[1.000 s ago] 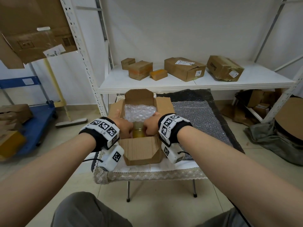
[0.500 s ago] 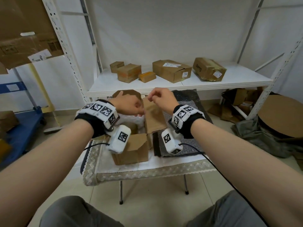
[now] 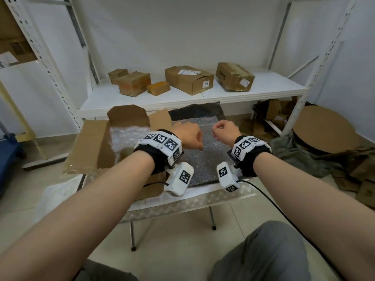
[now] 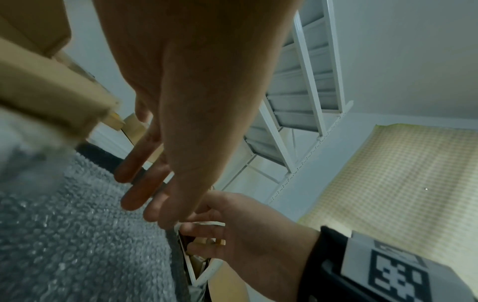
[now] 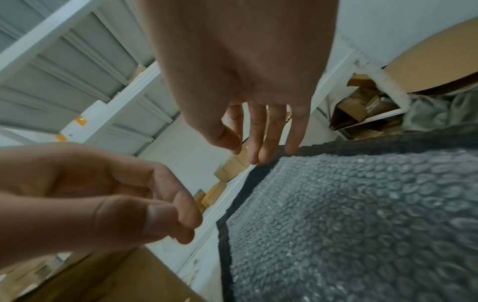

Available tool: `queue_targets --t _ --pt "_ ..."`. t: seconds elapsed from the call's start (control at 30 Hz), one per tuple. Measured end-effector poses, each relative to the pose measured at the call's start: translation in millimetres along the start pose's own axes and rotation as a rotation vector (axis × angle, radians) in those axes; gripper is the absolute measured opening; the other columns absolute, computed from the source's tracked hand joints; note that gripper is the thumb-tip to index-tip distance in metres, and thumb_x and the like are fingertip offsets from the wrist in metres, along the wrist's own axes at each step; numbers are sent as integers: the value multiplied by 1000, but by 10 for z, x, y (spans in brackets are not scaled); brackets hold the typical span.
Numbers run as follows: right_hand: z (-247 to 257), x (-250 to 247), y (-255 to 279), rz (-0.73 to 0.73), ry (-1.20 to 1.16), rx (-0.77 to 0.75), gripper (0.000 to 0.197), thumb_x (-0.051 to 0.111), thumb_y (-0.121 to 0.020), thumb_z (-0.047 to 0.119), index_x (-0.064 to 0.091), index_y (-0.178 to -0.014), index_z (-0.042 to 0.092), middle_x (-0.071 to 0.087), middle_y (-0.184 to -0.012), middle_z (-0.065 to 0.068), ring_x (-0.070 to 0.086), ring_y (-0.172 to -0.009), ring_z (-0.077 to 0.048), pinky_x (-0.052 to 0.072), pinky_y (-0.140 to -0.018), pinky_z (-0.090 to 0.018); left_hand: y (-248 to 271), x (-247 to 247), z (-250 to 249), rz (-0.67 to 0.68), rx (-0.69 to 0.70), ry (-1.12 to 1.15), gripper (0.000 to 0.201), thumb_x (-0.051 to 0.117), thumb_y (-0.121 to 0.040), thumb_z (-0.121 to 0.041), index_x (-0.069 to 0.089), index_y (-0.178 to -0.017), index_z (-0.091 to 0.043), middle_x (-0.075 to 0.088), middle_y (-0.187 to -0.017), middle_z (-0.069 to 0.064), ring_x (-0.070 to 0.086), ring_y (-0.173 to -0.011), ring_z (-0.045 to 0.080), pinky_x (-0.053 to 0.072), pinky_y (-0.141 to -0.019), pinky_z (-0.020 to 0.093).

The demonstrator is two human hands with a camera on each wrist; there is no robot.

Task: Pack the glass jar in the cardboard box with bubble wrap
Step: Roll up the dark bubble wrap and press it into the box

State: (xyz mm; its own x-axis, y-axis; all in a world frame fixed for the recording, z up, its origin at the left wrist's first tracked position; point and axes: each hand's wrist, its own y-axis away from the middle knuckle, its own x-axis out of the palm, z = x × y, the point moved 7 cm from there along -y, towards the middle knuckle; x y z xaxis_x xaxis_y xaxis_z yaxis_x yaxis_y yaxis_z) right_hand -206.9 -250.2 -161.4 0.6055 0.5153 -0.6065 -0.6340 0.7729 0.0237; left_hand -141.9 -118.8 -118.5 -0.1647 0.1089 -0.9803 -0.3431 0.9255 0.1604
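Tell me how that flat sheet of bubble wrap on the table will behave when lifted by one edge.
The bubble wrap sheet will probably flop and drape, being thin and lying flat. It looks light, all air pockets. Its glossy film may slip between fingers.

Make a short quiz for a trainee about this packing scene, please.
1. True or false: the flaps of the box are closed.
2. What lies below the left hand and the right hand? A) bubble wrap B) a towel C) a roll of tape
3. Which hand is nearer the box?

Key: 1 false, the flaps stand open; 2 A; 3 the left hand.
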Motion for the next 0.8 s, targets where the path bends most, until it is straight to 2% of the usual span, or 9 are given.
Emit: queue_targets --t 0.13,0.23,0.3,0.37,0.43,0.53,0.63,0.7,0.8 --pt "-342 10 31 46 127 88 8 53 -88 22 59 -83 18 65 -94 -9 62 -92 -26 48 -77 -32 -100 211 -221 -9 18 55 12 69 -82 -35 70 -85 -24 71 -87 -7 65 -85 14 50 -81 34" --pt "-574 45 84 113 220 145 11 59 -90 24 59 -86 14 59 -93 -8 59 -93 -25 47 -80 -32 -175 486 -291 55 -13 145 8 76 -77 -29 70 -78 -24 72 -85 -6 67 -85 15 56 -82 38" --pt "-708 78 120 188 274 170 16 60 -90 27 59 -85 13 58 -93 -9 56 -89 -23 46 -77 -32 -214 673 -293 85 -38 136 13 80 -74 -28 70 -79 -23 72 -86 -4 67 -85 16 57 -83 41" --pt "-842 91 137 236 304 207 24 59 -90 30 63 -97 7 59 -99 -11 57 -92 -24 48 -81 -34 -226 826 -276 106 -57 99 22 83 -71 -30 69 -86 -21 71 -91 -1 67 -89 20 56 -83 40" --pt "-932 87 150 244 337 231 35 57 -93 31 63 -112 2 61 -109 -13 60 -103 -28 49 -92 -37 -232 956 -241 120 -71 59 38 86 -68 -32 66 -96 -17 67 -100 2 64 -94 24 54 -81 39" --pt "-957 47 173 204 385 244 40 54 -93 35 63 -116 3 63 -119 -15 58 -112 -31 48 -99 -39 -222 1106 -184 105 -81 25 56 88 -64 -37 57 -107 -19 57 -113 2 59 -103 27 52 -83 41" --pt "-996 -2 172 178 442 262 47 52 -92 44 62 -119 7 61 -123 -14 55 -117 -32 46 -102 -40 -196 1213 -147 69 -82 51 64 86 -63 -44 52 -113 -23 50 -118 -1 55 -106 25 50 -86 43" --pt "-1060 -39 169 173 391 306 52 56 -89 50 62 -120 8 62 -124 -13 57 -113 -31 48 -96 -36 -187 1233 -152 56 -73 32 63 85 -63 -44 52 -112 -23 48 -117 0 55 -103 26 51 -85 43" --pt "-1115 -80 162 161 295 326 47 59 -92 41 62 -121 4 63 -121 -14 60 -102 -29 47 -82 -31 -190 1216 -172 41 -69 19 41 76 -73 -38 57 -105 -21 51 -112 1 57 -100 25 51 -83 40"
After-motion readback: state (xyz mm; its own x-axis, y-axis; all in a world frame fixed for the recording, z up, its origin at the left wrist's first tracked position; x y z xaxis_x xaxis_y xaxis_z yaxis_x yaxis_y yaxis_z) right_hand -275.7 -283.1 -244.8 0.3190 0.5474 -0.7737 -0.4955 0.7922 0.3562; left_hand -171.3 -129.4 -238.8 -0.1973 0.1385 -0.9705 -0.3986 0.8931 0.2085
